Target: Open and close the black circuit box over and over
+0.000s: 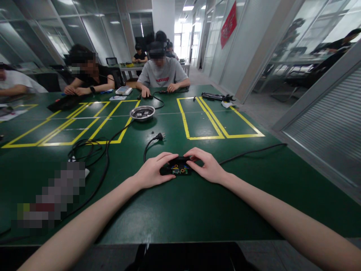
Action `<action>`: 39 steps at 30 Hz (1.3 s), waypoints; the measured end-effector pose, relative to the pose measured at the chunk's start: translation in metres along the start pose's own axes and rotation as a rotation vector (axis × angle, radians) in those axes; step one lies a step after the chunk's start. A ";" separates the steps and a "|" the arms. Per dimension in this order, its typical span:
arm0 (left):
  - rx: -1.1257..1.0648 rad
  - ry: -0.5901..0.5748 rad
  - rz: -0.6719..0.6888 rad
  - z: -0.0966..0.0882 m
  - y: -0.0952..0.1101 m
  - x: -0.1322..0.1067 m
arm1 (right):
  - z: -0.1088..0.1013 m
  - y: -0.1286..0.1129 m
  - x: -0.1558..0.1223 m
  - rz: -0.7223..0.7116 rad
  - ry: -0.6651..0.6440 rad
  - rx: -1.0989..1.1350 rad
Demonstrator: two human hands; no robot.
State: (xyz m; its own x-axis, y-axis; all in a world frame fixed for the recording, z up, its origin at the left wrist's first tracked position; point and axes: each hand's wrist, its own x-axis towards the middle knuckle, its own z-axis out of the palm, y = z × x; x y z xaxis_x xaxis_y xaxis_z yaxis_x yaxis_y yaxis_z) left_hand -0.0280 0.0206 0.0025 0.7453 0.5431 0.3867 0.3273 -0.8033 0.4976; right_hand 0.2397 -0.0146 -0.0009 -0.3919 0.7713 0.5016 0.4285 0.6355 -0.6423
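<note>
An opened black power adapter (pixel 180 170) lies in front of me on the green table (pixel 203 214), its circuit board with copper coils facing up. My left hand (pixel 152 171) grips its left end, thumb at the near edge and fingers at the far edge. Bent fingers of my right hand (pixel 209 167) press on the far right part of the black case; their exact hold is partly hidden. A black cord with a plug (pixel 160 136) curves out beyond my left hand. Another black cable (pixel 254 151) runs off to the right from behind my right hand.
A metal bowl (pixel 150 117) with small metal parts stands ahead. Coiled black cable (pixel 87 150) and a blurred-out object (pixel 56 195) lie left. Yellow tape (pixel 204 137) marks the table. A folded black tripod (pixel 216 96) lies far right. Co-workers (pixel 163 73) sit opposite.
</note>
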 end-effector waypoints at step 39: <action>0.218 0.110 0.168 0.007 0.008 0.005 | 0.004 -0.004 0.000 -0.356 -0.074 -0.398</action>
State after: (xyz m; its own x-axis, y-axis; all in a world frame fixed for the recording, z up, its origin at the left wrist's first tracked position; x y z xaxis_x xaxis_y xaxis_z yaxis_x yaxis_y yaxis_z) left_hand -0.0176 0.0155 0.0034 0.7359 0.4120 0.5373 0.3309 -0.9112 0.2456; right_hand 0.2352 -0.0172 -0.0008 -0.6195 0.5103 0.5964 0.5288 0.8329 -0.1634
